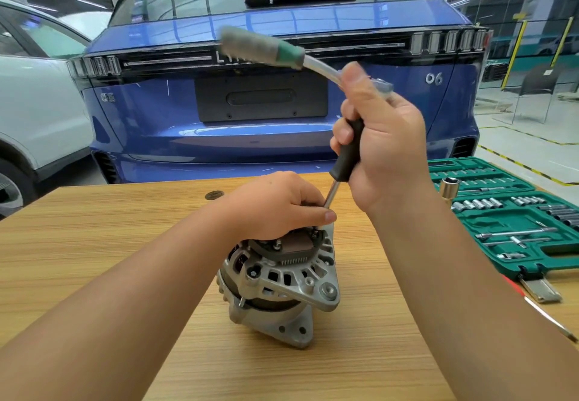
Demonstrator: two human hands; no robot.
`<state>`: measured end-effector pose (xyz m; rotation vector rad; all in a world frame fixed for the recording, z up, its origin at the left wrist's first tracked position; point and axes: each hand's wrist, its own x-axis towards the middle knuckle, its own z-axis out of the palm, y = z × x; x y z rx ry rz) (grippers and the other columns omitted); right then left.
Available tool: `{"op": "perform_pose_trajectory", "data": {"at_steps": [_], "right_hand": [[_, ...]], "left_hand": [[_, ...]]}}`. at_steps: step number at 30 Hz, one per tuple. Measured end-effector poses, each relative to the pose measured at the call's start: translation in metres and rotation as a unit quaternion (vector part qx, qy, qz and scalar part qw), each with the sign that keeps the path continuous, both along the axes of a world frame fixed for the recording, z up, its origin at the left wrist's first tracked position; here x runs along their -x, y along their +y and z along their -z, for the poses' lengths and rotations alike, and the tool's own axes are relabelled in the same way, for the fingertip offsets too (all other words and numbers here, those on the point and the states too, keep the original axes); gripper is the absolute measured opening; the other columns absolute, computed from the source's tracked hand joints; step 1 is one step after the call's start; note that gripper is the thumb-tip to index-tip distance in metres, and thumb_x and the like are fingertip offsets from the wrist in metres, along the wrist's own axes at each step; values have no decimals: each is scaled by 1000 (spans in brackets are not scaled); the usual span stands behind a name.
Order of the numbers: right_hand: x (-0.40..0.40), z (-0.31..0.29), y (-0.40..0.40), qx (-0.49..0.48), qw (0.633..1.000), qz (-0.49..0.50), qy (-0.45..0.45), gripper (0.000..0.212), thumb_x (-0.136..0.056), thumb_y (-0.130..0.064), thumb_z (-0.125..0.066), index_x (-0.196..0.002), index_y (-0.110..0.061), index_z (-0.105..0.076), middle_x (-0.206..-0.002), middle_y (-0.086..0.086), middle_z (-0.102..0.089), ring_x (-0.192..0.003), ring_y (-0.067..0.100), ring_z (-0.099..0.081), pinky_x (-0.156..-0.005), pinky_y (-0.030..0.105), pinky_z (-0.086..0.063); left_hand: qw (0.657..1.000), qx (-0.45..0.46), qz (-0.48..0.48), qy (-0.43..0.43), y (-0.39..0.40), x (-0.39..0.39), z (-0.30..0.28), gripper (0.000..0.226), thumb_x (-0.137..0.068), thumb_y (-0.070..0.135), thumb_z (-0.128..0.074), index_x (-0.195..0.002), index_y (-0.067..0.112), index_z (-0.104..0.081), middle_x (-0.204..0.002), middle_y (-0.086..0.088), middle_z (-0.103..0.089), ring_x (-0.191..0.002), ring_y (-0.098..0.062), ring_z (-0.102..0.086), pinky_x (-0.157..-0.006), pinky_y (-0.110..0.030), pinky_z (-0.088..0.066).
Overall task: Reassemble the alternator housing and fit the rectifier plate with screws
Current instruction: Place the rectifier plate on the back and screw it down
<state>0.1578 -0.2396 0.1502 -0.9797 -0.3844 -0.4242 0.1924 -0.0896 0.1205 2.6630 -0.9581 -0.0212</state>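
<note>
Standing on the light wooden table [94, 244], the silver cast-aluminium alternator [275, 284] has its axis upright, its dark rectifier plate [291, 245] facing up. The left hand [275, 206] grips its top. The right hand [385, 146] clasps a black-handled screwdriver [346, 156], tilted, tip down at the plate, plus a blurred ratchet [266, 48].

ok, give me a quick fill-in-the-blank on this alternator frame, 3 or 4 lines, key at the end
1. The right hand grips a black-handled ____ whose shaft slants down to the top of the alternator.
2. The left hand rests on ____ of the alternator, fingertips by the shaft.
3. The open socket set case is coloured ____.
4. The alternator stands on a ____ table.

Missing words: screwdriver; the top; green; wooden
</note>
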Motion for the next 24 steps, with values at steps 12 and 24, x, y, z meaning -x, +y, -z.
{"op": "perform_pose_trajectory", "data": {"at_steps": [12,24], "right_hand": [[-2,6,3,37,992,-4,-119,32,-98,-5,-52,-120,-28,-57,-83,2,-57,-64,15,-51,-57,30,-43],[-1,5,-8,-17,975,-207,-80,40,-102,-43,-35,-128,-21,-56,-92,5,-62,-73,21,-51,-68,33,-39]], "left_hand": [[1000,-1,-6,-22,3,-6,4,39,-93,66,-53,-82,28,-57,-66,16,-53,-55,0,-49,-50,-24,-34],[1000,9,-14,3,5,-5,3,34,-91,65,-56,-80,33,-61,-73,10,-60,-57,1,-52,-55,-24,-38]]}}
